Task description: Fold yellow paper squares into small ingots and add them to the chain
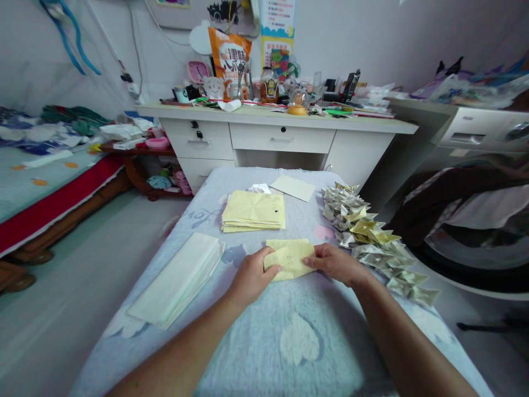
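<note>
A folded sheet of yellow paper [291,260] is held between my two hands over the cloth-covered table. My left hand [254,275] grips its left edge, thumb on top and fingers behind. At the right edge, my right hand [333,262] pinches the paper with the thumb in front. Just beyond lies a stack of yellow paper sheets [253,209], creased on top. To the left rests a stack of long pale paper strips [177,281]. Rows of folded paper pieces [372,237], grey and yellowish, run along the table's right side.
A pale flat sheet [293,188] and a crumpled white tissue [259,188] lie at the table's far end. Behind stands a white desk [281,138] crowded with items, including an orange snack bag [229,60]. A washing machine [475,165] is at right, a bed [49,176] at left.
</note>
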The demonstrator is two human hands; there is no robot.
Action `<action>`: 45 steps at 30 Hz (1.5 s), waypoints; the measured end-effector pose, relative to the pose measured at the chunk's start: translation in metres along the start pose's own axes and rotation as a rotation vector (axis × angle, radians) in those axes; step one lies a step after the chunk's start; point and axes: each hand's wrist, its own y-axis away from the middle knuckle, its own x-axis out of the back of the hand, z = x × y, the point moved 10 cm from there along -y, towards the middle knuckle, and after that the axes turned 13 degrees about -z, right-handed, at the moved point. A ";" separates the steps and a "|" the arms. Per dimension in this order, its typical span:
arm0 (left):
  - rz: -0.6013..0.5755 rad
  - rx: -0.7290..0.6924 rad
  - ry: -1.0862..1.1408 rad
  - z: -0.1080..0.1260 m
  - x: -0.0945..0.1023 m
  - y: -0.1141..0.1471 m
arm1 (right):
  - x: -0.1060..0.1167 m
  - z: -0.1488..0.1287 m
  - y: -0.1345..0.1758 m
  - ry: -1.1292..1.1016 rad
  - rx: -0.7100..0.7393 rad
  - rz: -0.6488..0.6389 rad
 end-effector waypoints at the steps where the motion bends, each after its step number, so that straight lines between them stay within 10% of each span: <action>1: 0.015 0.014 0.002 -0.002 0.001 0.000 | 0.007 0.002 0.002 0.098 -0.040 0.087; 5: 0.075 0.014 -0.114 0.000 0.005 0.002 | 0.028 0.000 0.012 0.464 -0.120 0.412; 14: 0.040 -0.069 -0.438 0.015 0.001 0.001 | 0.024 0.005 0.018 0.641 -0.185 0.626; 45: 0.113 0.016 -0.652 0.005 0.002 -0.006 | 0.020 -0.002 0.021 0.641 -0.134 0.572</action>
